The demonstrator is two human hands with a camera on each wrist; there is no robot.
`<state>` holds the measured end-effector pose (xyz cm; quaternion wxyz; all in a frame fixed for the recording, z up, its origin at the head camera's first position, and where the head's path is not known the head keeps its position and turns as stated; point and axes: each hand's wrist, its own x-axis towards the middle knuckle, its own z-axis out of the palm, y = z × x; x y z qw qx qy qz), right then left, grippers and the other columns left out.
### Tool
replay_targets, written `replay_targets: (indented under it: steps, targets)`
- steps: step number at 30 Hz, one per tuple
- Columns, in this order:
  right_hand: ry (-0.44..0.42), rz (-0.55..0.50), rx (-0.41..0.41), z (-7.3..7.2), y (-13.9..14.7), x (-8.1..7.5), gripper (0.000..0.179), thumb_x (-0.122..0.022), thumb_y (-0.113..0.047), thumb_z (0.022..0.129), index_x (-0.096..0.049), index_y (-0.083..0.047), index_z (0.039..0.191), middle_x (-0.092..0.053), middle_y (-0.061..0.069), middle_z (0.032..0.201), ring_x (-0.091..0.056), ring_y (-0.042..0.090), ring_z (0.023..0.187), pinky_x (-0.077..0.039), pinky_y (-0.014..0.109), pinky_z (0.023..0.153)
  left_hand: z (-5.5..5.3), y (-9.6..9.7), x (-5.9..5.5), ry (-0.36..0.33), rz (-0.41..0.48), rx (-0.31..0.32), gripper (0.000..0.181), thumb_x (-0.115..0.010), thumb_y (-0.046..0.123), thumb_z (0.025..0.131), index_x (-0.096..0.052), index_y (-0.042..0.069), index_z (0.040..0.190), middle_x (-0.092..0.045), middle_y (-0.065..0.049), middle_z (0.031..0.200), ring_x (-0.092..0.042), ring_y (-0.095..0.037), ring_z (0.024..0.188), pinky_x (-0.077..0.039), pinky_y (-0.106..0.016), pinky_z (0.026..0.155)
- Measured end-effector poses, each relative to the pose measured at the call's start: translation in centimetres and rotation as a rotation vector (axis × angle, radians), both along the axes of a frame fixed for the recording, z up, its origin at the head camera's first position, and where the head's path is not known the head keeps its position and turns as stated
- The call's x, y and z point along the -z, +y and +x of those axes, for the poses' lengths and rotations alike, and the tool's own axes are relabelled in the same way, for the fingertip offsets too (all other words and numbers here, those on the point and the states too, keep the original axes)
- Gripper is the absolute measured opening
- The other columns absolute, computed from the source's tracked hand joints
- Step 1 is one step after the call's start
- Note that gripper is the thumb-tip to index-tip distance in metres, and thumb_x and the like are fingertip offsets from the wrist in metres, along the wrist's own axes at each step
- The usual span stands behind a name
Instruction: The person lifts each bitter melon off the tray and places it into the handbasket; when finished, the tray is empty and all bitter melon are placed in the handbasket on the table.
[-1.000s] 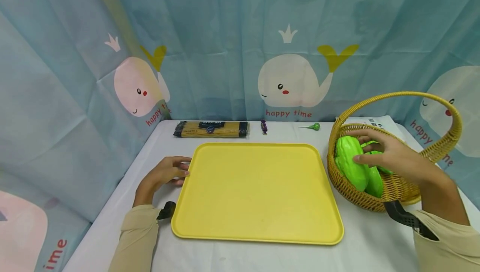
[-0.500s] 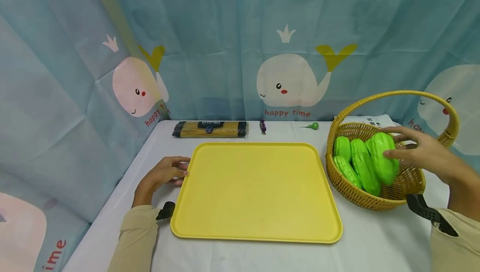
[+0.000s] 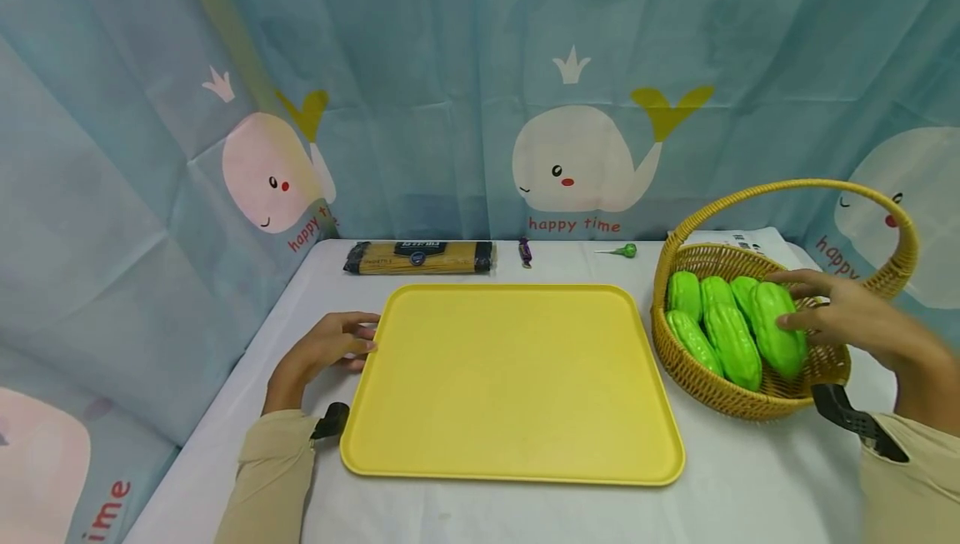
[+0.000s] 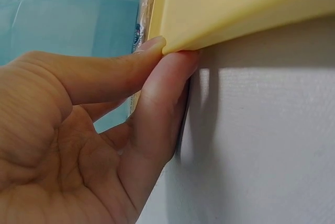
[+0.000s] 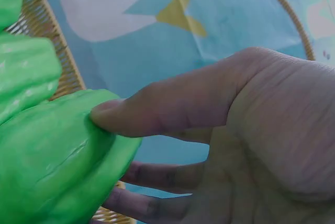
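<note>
My left hand (image 3: 335, 341) pinches the left rim of a yellow tray (image 3: 510, 386); in the left wrist view the thumb lies on the rim (image 4: 166, 50) and a finger is under it. Inside a wicker basket (image 3: 675, 377) at the right, my right hand (image 3: 847, 315) grips a bright green, ridged bitter melon (image 3: 776, 331) by its right side. In the right wrist view the thumb presses on that bitter melon (image 5: 52, 150), with fingers round its far side. Several similar green bitter melons (image 3: 731, 344) lie left of it in the basket.
Along the back of the white table lie a spaghetti pack (image 3: 420, 258), a purple wrapped candy (image 3: 525, 252) and a green-handled pointed tool (image 3: 627, 251). A white printed packet (image 3: 750, 240) lies behind the basket, whose handle (image 3: 795, 184) arches high. Whale-print curtains (image 3: 420, 94) enclose the table.
My right hand has carried a bitter melon from the left side of the basket rightward, then lowered it beside the others. The left hand stays on the tray rim.
</note>
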<state>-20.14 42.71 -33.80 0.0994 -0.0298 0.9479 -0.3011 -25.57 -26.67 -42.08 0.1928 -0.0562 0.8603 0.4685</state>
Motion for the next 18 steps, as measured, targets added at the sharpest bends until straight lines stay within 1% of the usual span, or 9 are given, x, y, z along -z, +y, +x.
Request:
replay_targets:
  steps: [3,6,10,13,16,18]
  targets:
    - [-0.031,-0.008,-0.012,-0.2,0.2,0.5,0.077,-0.065,-0.024,0.104,-0.024,0.009,0.161,-0.026,0.049,0.15,-0.046,0.066,0.127,-0.058,0.062,0.086,0.1,0.0,0.0,-0.003,0.0,-0.005,0.066,-0.074,0.012,0.099,-0.046,0.005,0.159,-0.059,-0.022,0.139,-0.066,-0.018,0.084,-0.061,-0.028,0.073]
    - [-0.064,-0.01,-0.01,-0.3,0.3,0.9,0.078,-0.066,-0.021,0.102,-0.023,0.01,0.16,-0.026,0.05,0.151,-0.048,0.066,0.127,-0.06,0.057,0.084,0.1,0.0,0.2,0.002,0.002,0.003,0.067,-0.074,0.011,0.099,-0.046,0.004,0.159,-0.059,-0.022,0.137,-0.065,-0.017,0.084,-0.061,-0.028,0.073]
    - [-0.084,-0.032,-0.015,-0.5,0.2,1.3,0.08,-0.069,-0.018,0.1,-0.024,0.012,0.16,-0.027,0.051,0.151,-0.052,0.063,0.126,-0.062,0.053,0.083,0.1,0.0,0.2,0.013,0.005,0.011,0.066,-0.074,0.011,0.099,-0.046,0.003,0.158,-0.06,-0.022,0.135,-0.065,-0.017,0.082,-0.06,-0.028,0.072]
    - [-0.086,-0.05,-0.019,-0.5,0.3,1.5,0.081,-0.071,-0.017,0.099,-0.025,0.013,0.159,-0.027,0.051,0.151,-0.053,0.063,0.125,-0.062,0.052,0.083,0.1,0.1,0.1,0.015,0.002,0.009,0.065,-0.073,0.01,0.099,-0.047,0.003,0.158,-0.06,-0.021,0.134,-0.065,-0.018,0.081,-0.06,-0.028,0.071]
    - [-0.078,-0.046,-0.015,-0.5,0.3,1.6,0.082,-0.073,-0.017,0.098,-0.027,0.013,0.159,-0.028,0.051,0.15,-0.053,0.063,0.125,-0.063,0.051,0.084,0.1,0.2,0.0,0.024,-0.015,0.018,0.064,-0.072,0.01,0.099,-0.047,0.002,0.157,-0.06,-0.022,0.134,-0.064,-0.018,0.081,-0.06,-0.028,0.071]
    - [-0.067,-0.024,-0.016,-0.5,0.3,1.6,0.081,-0.073,-0.018,0.097,-0.029,0.013,0.158,-0.029,0.05,0.149,-0.051,0.064,0.126,-0.062,0.052,0.084,0.2,0.3,0.0,0.03,-0.02,0.018,0.062,-0.072,0.009,0.099,-0.049,0.002,0.156,-0.06,-0.022,0.132,-0.064,-0.019,0.082,-0.06,-0.029,0.071]
